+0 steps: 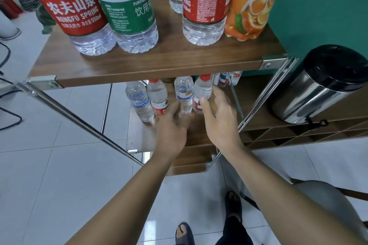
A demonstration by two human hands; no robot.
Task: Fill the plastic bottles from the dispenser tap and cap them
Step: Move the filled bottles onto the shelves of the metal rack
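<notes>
Seemingly, little of the task can be judged as finished from this view. On the upper shelf (139, 67), across the top of the frame, large bottles stand upright with water visible in their bases (their caps are cut off by the frame edge, so capping cannot be confirmed). No dispenser tap is seen anywhere. A steel canister (318, 85) with a black lid lies tilted at the right edge.

On the lower shelf (139, 135), at the frame's centre, four small plastic bottles are grouped upright, long axes vertical, necks toward the underside of the upper shelf. Two carry red caps: the left red-capped bottle (157, 97) and the right red-capped bottle (202, 93). Between them stands a blue-labelled bottle (184, 95), and at the far left another blue-labelled bottle (139, 101); their tops are hidden by the shelf edge. Whether any are full cannot be told.

The left hand (173, 125) is blurred, fingers loosely spread near the base of the middle bottles, nothing held. The right hand (219, 117) is spread open, its thumb just at the right red-capped bottle, no grip closed yet. Fetching, filling and capping appear to remain.
</notes>
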